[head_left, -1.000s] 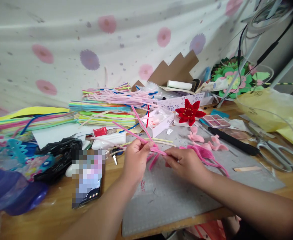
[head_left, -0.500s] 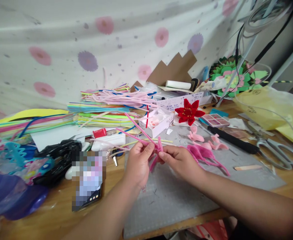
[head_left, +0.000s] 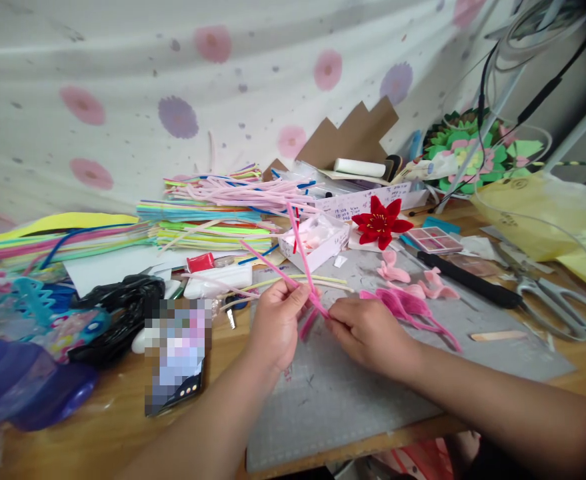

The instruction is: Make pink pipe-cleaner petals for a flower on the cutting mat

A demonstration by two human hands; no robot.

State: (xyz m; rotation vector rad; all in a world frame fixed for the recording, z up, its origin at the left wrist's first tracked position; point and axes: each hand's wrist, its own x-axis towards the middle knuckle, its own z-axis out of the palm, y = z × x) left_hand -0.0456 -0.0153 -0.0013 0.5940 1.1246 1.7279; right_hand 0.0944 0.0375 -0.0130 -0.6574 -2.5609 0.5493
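Pink pipe cleaners (head_left: 300, 247) cross between my two hands above the grey cutting mat (head_left: 323, 413). My left hand (head_left: 279, 323) pinches them between thumb and forefinger, with two long ends sticking up and away. Close beside it, my right hand (head_left: 365, 330) has its fingers closed on the other end of the pink pipe cleaners. A short pink end points down between the hands. Just past my right hand lie bent magenta pipe-cleaner petals (head_left: 410, 307). Light pink petals (head_left: 435, 285) rest behind them on the mat.
Bundles of coloured pipe cleaners (head_left: 213, 233) lie at the back left. A red flower (head_left: 381, 223) sits behind the mat beside a small white box (head_left: 317, 250). Scissors (head_left: 553, 307), a black-handled tool (head_left: 467, 280) and a wooden stick (head_left: 497, 335) lie right; a phone (head_left: 180, 360) lies left.
My right hand has shifted slightly right and turned knuckles-up, drawing its end of the pink pipe cleaners out. The small loop between the hands is gone, and one long end has swung more upright.
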